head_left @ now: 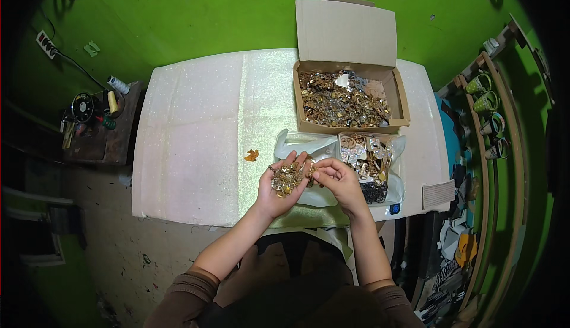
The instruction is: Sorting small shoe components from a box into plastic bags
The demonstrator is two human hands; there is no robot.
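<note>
Palm up and cupped, my left hand (272, 192) holds a heap of small shiny metal pieces (286, 179), gold and silver in colour and too small to name singly. My right hand (342, 186) is beside its fingertips, thumb and forefinger pinched on a small gold piece (311, 172). Under both hands lies a container lined with pale plastic (309, 144). Right of it, a second lined container (364, 155) holds larger shiny pieces and a dark beaded-looking clump. Behind stands an open cardboard box (350, 128) full of similar loose metal pieces.
An orange-brown leaf-shaped piece (252, 155) lies on the pale shimmering table cover (196, 132). A ridged pale pad (438, 195) sits at the right edge. At left, a small table (107, 144) carries thread spools. Sandals (487, 102) hang on the right-hand rack (504, 150).
</note>
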